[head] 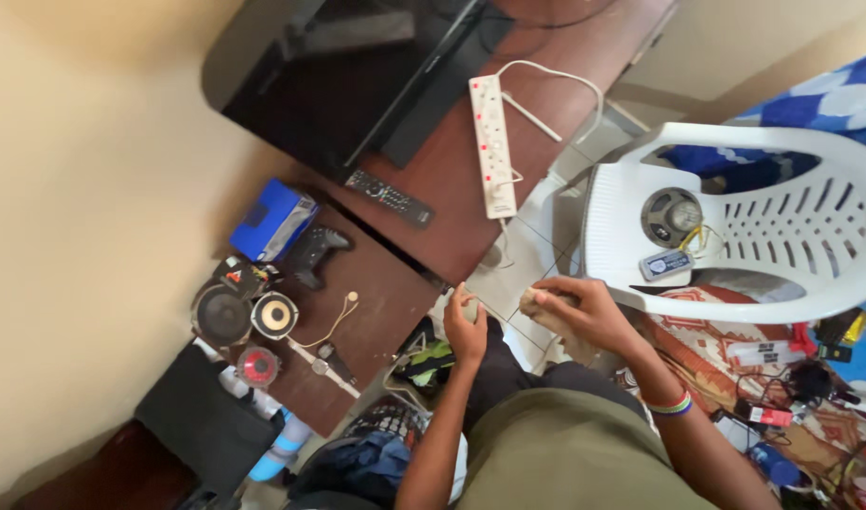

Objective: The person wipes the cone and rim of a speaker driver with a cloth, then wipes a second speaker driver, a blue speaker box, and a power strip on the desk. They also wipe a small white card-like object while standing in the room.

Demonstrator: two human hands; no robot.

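While the left hand [466, 326] cups a small grey-green rounded object [470, 309] at frame centre, the right hand [584, 312], just right, pinches a crumpled beige cloth [546, 316].

L hand [467, 326] fist closed | R hand [584, 312] fingers curled, gripping | both forearms raised

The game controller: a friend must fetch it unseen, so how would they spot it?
On the brown wooden desk, below the dark television, find the blue box. The black game controller lies beside it, the only two-horned thing among round speakers.
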